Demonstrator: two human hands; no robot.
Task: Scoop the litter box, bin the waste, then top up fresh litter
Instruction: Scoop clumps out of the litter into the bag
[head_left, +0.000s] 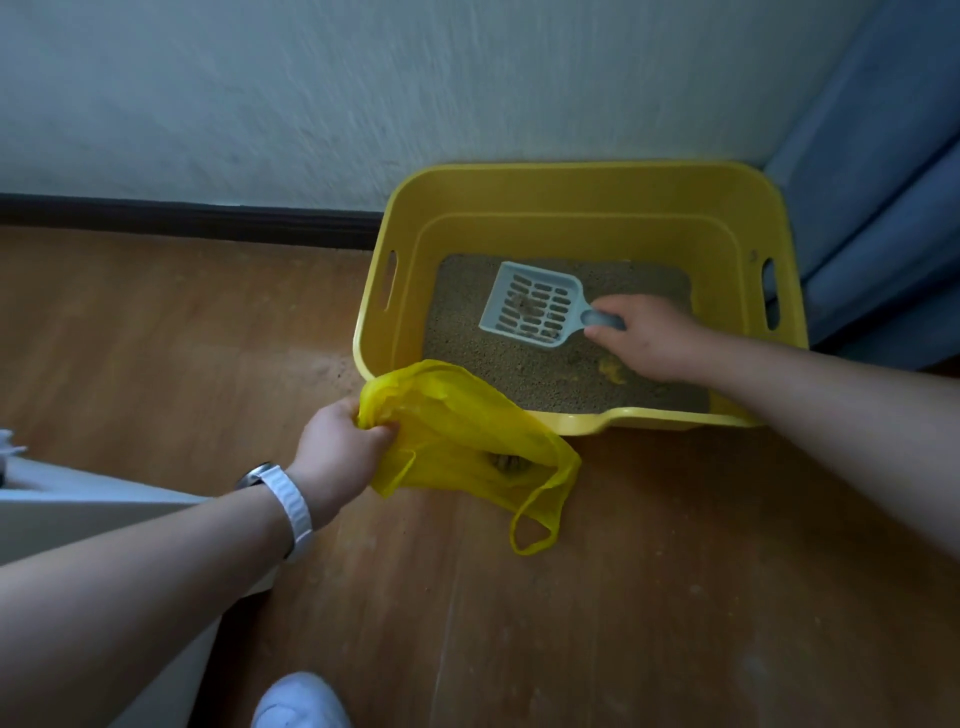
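A yellow litter box (582, 192) stands on the wooden floor against the wall, with brown litter (524, 369) in its bottom. My right hand (649, 338) grips the handle of a pale blue slotted scoop (530, 312) held over the litter, and a few clumps lie in the scoop. My left hand (343, 447) grips the rim of a yellow plastic bag (467, 441) that lies on the floor at the box's front left corner. A brown clump shows through the bag. A yellowish patch (613, 371) sits in the litter near my right wrist.
A blue curtain or cloth (883, 182) hangs right of the box. A white piece of furniture (78, 509) stands at the left under my forearm. My white shoe (301, 701) shows at the bottom. Some litter grains (337, 369) are scattered on the floor left of the box.
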